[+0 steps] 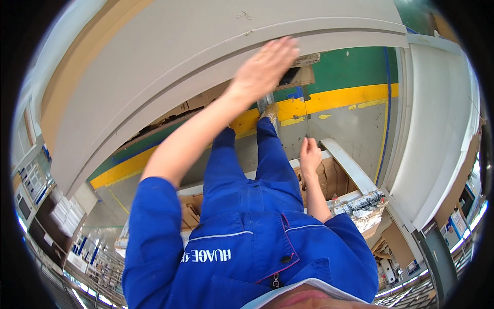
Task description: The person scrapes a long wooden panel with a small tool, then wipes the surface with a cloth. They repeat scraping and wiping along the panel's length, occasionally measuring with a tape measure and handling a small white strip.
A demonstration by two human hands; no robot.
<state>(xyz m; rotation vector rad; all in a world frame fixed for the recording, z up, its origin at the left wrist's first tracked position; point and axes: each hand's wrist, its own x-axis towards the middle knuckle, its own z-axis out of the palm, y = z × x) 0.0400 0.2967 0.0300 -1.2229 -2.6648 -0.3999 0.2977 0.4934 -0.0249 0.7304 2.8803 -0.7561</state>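
A large light-grey panel (162, 50) with a long groove along its near edge spans the upper part of the view. My left hand (266, 67), blurred, reaches over that edge with its fingers stretched out flat. Nothing shows in it, and whether the palm touches the panel is hard to tell. Two small rough marks (245, 16) lie on the panel's surface beyond the fingers. Lower down, away from the panel, my right hand (310, 156) is held with curled fingers near my right thigh. A fine dark line starts at its fingertips; I cannot tell whether it is held or a floor seam.
White-framed holders with cardboard (335, 177) stand by my legs. A long white channel-shaped piece (432, 116) runs along the right. Below, the green and grey floor (347, 127) carries a yellow stripe (347, 94). More cardboard (200, 101) lies under the panel.
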